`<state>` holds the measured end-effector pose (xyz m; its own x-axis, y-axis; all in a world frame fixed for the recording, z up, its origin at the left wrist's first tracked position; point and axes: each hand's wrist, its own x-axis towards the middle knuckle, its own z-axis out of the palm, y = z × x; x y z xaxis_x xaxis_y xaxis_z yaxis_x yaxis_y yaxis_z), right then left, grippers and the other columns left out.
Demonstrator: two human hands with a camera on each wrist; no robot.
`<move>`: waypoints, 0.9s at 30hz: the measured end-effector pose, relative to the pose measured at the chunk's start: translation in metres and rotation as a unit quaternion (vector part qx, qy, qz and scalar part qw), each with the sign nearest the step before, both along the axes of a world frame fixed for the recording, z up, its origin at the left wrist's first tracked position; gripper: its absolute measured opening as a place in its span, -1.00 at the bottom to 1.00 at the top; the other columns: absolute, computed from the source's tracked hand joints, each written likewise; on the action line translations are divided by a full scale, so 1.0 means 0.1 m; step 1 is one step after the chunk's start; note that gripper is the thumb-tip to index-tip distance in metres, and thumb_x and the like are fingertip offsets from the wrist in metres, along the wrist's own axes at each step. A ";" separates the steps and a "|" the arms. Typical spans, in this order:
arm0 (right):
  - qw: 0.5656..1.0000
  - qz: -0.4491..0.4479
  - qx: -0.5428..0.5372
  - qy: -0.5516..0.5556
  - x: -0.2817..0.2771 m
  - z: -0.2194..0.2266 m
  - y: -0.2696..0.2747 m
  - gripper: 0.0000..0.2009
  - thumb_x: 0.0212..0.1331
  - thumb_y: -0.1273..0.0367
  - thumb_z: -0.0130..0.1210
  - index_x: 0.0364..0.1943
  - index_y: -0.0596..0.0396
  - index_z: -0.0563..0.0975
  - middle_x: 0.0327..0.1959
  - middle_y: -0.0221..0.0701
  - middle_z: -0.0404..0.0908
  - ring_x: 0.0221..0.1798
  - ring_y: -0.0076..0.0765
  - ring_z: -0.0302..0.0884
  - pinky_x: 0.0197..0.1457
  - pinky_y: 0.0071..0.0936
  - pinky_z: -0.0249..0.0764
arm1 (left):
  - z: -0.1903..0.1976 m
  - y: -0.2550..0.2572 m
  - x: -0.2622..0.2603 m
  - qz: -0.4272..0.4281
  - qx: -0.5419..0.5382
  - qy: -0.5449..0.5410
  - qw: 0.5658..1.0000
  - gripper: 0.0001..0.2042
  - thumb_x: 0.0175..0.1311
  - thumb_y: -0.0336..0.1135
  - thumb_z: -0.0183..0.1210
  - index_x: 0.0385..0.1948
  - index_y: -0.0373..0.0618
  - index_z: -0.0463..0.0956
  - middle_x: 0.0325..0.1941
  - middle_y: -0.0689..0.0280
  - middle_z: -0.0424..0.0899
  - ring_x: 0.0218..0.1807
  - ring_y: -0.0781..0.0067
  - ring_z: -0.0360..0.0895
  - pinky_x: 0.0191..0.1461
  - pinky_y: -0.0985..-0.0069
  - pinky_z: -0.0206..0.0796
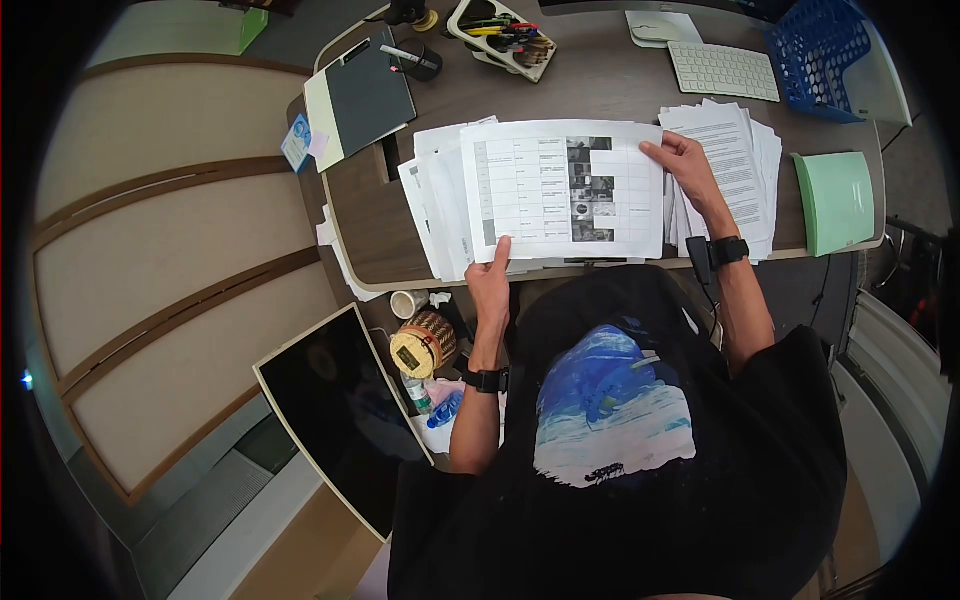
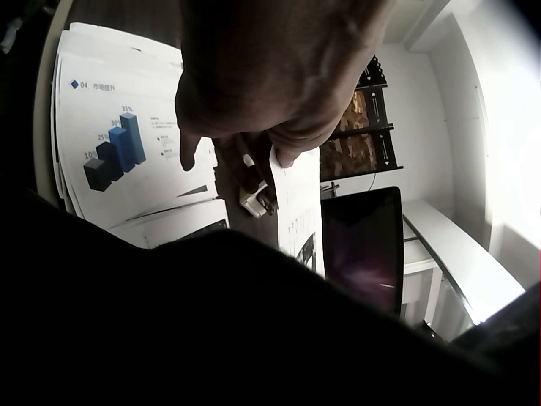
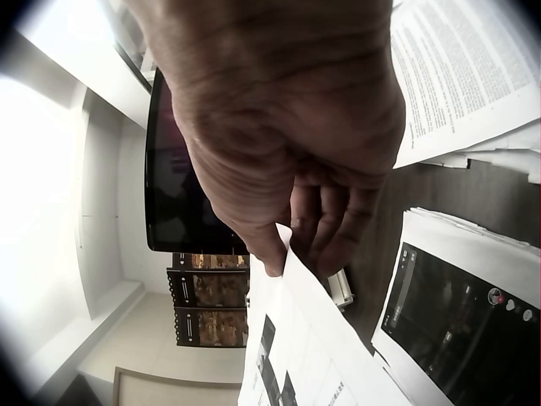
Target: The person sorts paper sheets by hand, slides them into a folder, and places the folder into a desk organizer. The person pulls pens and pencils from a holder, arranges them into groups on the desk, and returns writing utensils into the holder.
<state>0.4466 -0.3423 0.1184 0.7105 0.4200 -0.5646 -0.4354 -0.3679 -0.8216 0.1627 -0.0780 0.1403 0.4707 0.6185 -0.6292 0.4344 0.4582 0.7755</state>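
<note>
- While both hands gripped it, the white printed sheet (image 1: 540, 190) with a ruled table and small dark photos was held up over the near part of the dark wood-grain desk (image 1: 600, 85), face towards the wearer.
- The left hand (image 1: 488, 290) pinched the sheet at its seven o'clock corner, thumb on the printed face; how its other fingers lay behind the paper was mostly hidden in the head view.
- The right hand (image 1: 688, 170) pinched the edge between two and three o'clock, thumb on the front and the other fingers bent behind; only the paper's thickness parted the grip.
- At the sheet's nine o'clock, partly covered by it, lay a loose stack of white papers (image 1: 430, 200); at three o'clock was a fanned pile of text-covered pages (image 1: 735, 170), with a pale green folder (image 1: 838, 203) farther out.
- Towards two o'clock sat a white keyboard (image 1: 723, 71) and, beyond it, a blue perforated plastic basket (image 1: 815, 60).
- Near eleven o'clock stood a pale tray of pens (image 1: 540, 68); at ten, a dark grey and cream notebook (image 1: 370, 95).
</note>
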 end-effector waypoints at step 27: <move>1.000 -0.009 0.003 -0.001 -0.03 0.02 0.03 -0.68 0.38 0.22 0.37 -0.03 0.22 0.75 -0.23 -0.44 0.79 -0.18 -0.62 0.66 0.02 -0.58 0.52 | -0.02 0.03 -0.02 -0.015 0.001 0.021 1.000 -0.61 0.50 -0.27 0.35 0.14 -0.47 0.62 0.08 0.15 0.76 0.07 0.43 0.67 0.26 0.43 0.52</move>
<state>0.4432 -0.3393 0.1200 0.7191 0.4115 -0.5599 -0.4396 -0.3546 -0.8252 0.1604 -0.0754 0.1385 0.4623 0.6058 -0.6475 0.4790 0.4439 0.7573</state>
